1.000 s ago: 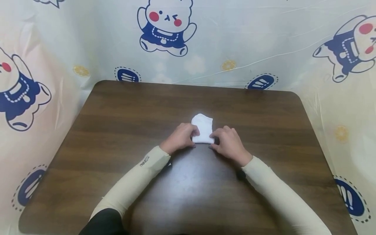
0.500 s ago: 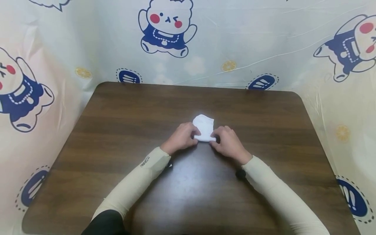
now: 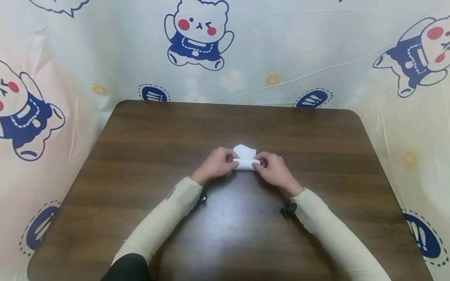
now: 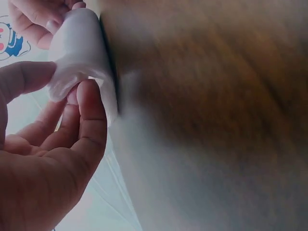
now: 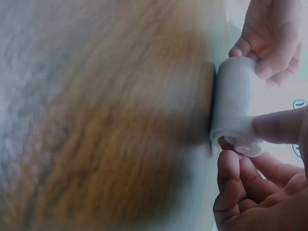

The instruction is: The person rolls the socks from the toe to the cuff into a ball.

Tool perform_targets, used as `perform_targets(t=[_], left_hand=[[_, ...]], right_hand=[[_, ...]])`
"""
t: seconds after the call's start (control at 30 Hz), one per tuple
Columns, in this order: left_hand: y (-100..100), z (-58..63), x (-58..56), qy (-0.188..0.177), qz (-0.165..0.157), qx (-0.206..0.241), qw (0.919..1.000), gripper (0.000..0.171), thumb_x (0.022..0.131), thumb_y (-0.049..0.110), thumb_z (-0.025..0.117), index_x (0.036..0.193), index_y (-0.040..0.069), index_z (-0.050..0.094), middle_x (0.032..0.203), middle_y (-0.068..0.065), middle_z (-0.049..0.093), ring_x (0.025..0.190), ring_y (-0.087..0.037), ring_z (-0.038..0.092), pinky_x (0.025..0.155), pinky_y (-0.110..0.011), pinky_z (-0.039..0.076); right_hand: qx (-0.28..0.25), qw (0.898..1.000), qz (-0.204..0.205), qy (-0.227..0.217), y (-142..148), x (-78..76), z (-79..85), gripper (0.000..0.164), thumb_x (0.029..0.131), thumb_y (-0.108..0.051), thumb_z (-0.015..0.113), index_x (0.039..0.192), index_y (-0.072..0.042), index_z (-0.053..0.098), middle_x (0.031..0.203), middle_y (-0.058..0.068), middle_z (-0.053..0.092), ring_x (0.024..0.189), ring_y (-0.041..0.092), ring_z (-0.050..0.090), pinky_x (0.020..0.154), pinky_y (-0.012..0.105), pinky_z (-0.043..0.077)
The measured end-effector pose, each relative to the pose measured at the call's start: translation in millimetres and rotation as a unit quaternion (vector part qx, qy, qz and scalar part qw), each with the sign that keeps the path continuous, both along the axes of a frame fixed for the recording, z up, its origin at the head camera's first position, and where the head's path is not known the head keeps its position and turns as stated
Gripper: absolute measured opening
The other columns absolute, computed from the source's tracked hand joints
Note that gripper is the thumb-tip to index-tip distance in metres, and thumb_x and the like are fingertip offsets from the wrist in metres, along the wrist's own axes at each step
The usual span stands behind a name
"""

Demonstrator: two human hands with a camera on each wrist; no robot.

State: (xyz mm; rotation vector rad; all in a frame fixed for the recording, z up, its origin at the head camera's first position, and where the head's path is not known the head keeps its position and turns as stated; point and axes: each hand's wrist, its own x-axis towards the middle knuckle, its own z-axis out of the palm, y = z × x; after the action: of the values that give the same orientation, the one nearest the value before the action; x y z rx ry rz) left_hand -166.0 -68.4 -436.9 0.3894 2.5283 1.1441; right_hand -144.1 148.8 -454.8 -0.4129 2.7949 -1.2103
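A small white cloth (image 3: 246,164) lies on the middle of the table, its near part rolled up and a flat flap standing out beyond the roll. At the roll's left end, my left hand (image 3: 216,164) pinches it between thumb and fingers. My right hand (image 3: 275,170) pinches the right end the same way. In the left wrist view the cloth roll (image 4: 82,43) shows a hollow, layered end with fingertips at its opening. The right wrist view has the roll (image 5: 233,98) with a thumb on its outside and a fingertip inside the end.
The brown wooden table (image 3: 225,234) has rounded corners. Behind it and along both sides hangs a pale curtain (image 3: 246,47) printed with cartoon bears. A small black device (image 3: 288,210) sits under the right wrist.
The near edge of the cloth has been rolled away from me into a thicker roll, and the flat part beyond it has become shorter. Both hands keep hold of the ends.
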Motion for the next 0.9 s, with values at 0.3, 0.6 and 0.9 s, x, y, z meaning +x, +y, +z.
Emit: perform_targets(t=[0.3,0.6,0.9], left_hand=[[3,-10.4,-8.1,-0.017,0.029,-0.011,0.9994,0.016,0.083,0.023,0.066,0.094,0.011,0.066,0.080,-0.001,0.060,0.071,-0.017,0.056,0.061,-0.028,0.046],[9,-11.1,-15.5,0.020,0.046,-0.080,0.9955,0.018,0.079,0.025,0.070,0.087,0.012,0.060,0.075,-0.002,0.057,0.070,-0.017,0.053,0.061,-0.028,0.043],[12,-5.6,-8.3,0.131,-0.011,-0.109,0.9854,0.006,0.077,0.012,0.069,0.081,0.016,0.068,0.078,0.004,0.057,0.074,-0.013,0.051,0.068,-0.027,0.043]], right_hand=[[0.016,0.998,-0.024,-0.046,-2,-2.1,-0.5,0.019,0.086,-0.026,0.063,0.097,-0.010,0.064,0.073,0.003,0.055,0.062,0.018,0.050,0.057,0.032,0.043],[0.065,0.996,-0.056,-0.035,-8,-8.5,-2.4,0.024,0.082,-0.030,0.067,0.092,-0.009,0.063,0.065,0.002,0.055,0.055,0.017,0.050,0.050,0.031,0.041],[0.132,0.986,0.006,0.100,-10,-1.2,4.2,0.015,0.081,-0.021,0.069,0.094,-0.014,0.066,0.081,-0.002,0.053,0.076,0.016,0.045,0.068,0.031,0.041]])
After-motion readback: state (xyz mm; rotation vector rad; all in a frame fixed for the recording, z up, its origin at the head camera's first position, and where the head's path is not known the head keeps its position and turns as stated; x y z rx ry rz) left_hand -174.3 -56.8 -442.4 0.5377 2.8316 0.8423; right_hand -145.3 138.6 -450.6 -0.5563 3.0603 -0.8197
